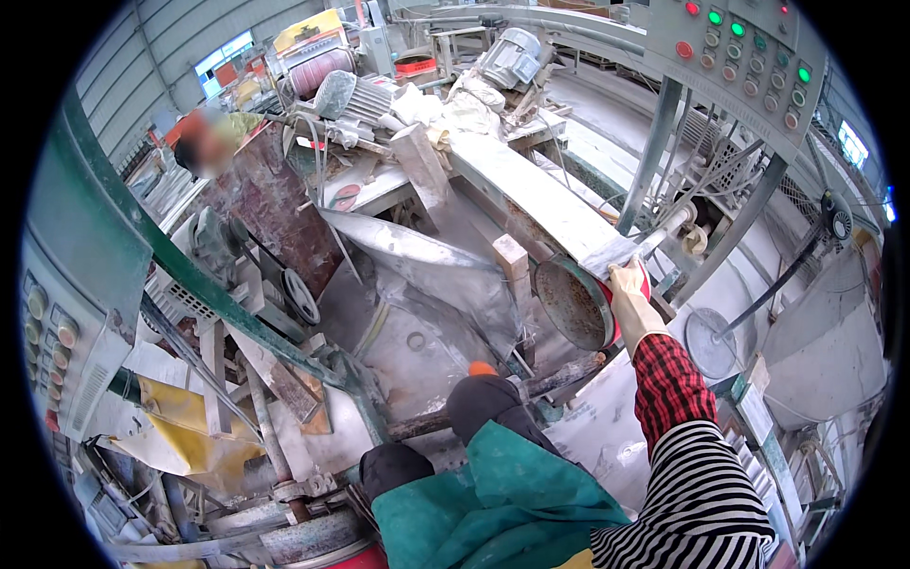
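Note:
My right hand reaches forward, its fingers bent at the near end of a long, dusty white beam. A red edge shows right beside the fingers. What they grip there is hidden by the hand itself. Below and left of the hand, a round metal drum or wheel with a rusty face sits under the beam's end. A worn wooden post stands to the left of that wheel. My left hand is out of the picture.
Control panels with buttons stand at upper right and far left. A green metal frame bar crosses on the left. Grey motors lie at the back. Another person is at upper left. A small fan stands right.

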{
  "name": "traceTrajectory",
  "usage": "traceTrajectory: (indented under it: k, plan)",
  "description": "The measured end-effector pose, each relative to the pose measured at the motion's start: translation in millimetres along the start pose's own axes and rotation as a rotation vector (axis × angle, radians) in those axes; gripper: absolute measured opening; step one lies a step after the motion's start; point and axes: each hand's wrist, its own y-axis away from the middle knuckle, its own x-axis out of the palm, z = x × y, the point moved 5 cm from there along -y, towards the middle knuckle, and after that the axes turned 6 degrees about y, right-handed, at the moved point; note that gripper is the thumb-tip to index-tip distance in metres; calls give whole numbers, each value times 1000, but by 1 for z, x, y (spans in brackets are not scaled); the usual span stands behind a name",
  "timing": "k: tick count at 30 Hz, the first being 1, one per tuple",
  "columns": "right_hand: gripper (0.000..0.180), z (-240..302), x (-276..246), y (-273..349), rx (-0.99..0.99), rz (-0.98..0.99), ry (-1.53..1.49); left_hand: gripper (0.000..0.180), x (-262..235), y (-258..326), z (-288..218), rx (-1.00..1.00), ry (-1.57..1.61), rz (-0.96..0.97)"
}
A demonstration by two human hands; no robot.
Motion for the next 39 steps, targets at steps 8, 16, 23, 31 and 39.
traceTrajectory:
  k: [8, 16, 23, 31, 39]
  plan:
    - [58, -1, 3, 1, 101, 307, 249, 39, -6, 1, -11, -88, -27, 72]
    - [58, 22, 17, 17, -605, -49, 383, 42, 2, -2, -25, -22, 57, 10]
    - [51, 107, 164, 208, -369, 1018, 27, 45, -6, 4, -22, -95, 24, 9]
    - [51, -12, 290, 282, -1138, 1279, 938, 37, -16, 2, -34, -93, 81, -110]
    - [51, 14, 267, 321, -934, 1303, 1023, 32, 5, 29, -11, -197, 104, -60]
